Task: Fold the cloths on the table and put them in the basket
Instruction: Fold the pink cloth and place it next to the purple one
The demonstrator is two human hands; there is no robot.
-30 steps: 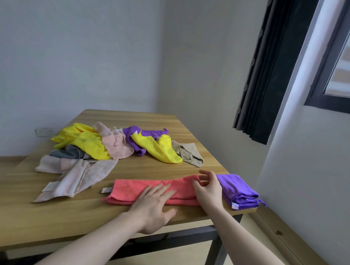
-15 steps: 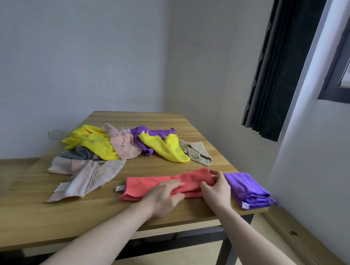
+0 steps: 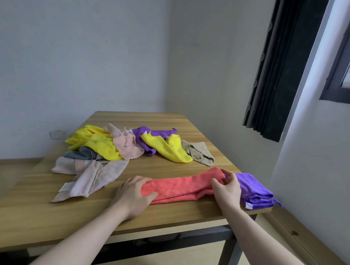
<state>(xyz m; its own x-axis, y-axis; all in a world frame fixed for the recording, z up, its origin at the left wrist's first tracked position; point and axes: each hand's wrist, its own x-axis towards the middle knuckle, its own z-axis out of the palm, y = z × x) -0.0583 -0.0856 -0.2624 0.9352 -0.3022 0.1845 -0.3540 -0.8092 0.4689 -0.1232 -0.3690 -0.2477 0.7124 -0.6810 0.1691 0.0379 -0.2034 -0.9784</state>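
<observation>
Gripping the left end of the coral cloth [image 3: 179, 185] with my left hand [image 3: 134, 192], I had the thumb curled over its near edge and the fingers wrapped over the top. My right hand [image 3: 227, 187] pinched the cloth's right end between thumb and fingertips. The cloth lay as a long narrow band near the front edge of the table [image 3: 126, 216], running from left to right and slightly away from me.

Just beside my right hand, at the table's front right corner, sat a folded purple cloth [image 3: 254, 191]. A small white label with red and blue marks showed at its near edge; the print was too small to read.

Farther back lay the unfolded cloths: a pale pink towel [image 3: 92, 174] with a white tag at its near end, blank as far as I could tell; a grey striped cloth [image 3: 83, 154]; a yellow cloth [image 3: 95, 143]; a pink cloth [image 3: 125, 144]; a second purple cloth [image 3: 148, 137]; a second yellow cloth [image 3: 167, 150] lying across it; and a beige cloth [image 3: 199, 155] at the right.

A wall socket [image 3: 57, 135] was on the left wall and a dark curtain [image 3: 281, 67] hung at the right. The basket was not in view.
</observation>
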